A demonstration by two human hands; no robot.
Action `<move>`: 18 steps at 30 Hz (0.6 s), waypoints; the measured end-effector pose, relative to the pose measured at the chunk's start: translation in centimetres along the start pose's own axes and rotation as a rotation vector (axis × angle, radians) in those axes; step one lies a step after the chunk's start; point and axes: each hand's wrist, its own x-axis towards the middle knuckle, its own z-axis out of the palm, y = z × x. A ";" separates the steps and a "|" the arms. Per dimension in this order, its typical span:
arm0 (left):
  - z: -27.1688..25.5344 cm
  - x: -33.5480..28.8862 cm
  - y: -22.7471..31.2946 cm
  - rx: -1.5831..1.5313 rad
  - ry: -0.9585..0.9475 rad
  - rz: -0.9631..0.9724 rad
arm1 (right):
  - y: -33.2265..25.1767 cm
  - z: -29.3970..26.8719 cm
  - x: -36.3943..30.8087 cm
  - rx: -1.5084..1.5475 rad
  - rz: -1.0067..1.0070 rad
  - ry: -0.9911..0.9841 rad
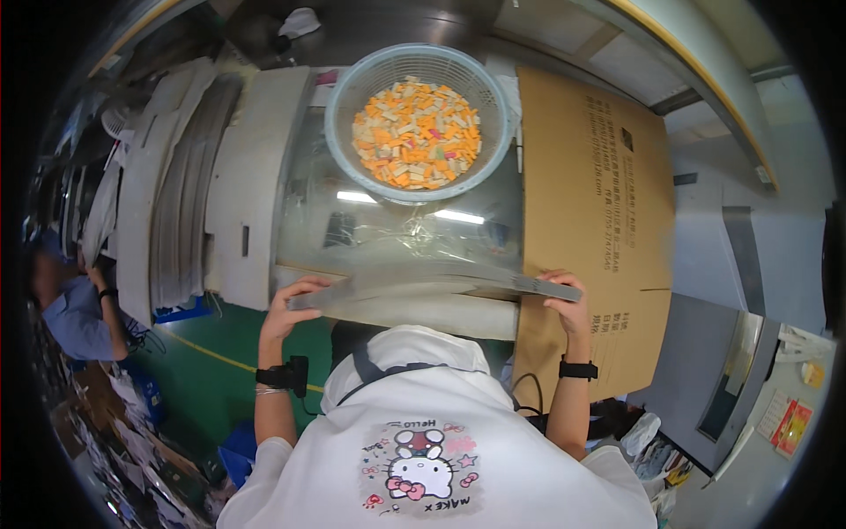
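A long stack of thin grey sheets [414, 284] spans the space between my hands, bowed upward in the middle and seen nearly edge-on. My left hand [289, 307] is closed around its left end, and my right hand [567, 301] grips the right end, thumb and fingers on opposite faces. Under and beyond the stack lies a shiny clear cover [388, 234] over the worktable, reflecting the lights. On the far part of this surface stands a round light-blue plastic basket [337, 145], holding many small orange, beige and a few pink pieces [416, 132].
A large brown cardboard sheet [573, 212] covers the table's right side. Stacked grey-white boards [181, 194] stand at the left, beside a pale panel [251, 189]. Another person [84, 309] in blue works at far left. Green floor [189, 370] shows below the left boards.
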 end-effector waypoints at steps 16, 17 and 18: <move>1.2 0.5 2.0 -0.005 0.330 -0.134 | -2.9 2.3 0.4 -0.172 0.141 0.381; 1.3 0.7 3.0 -0.006 0.329 -0.137 | -3.3 2.1 0.6 -0.174 0.144 0.381; 1.5 0.9 3.8 -0.026 0.317 -0.198 | -3.6 1.8 0.8 -0.203 0.195 0.356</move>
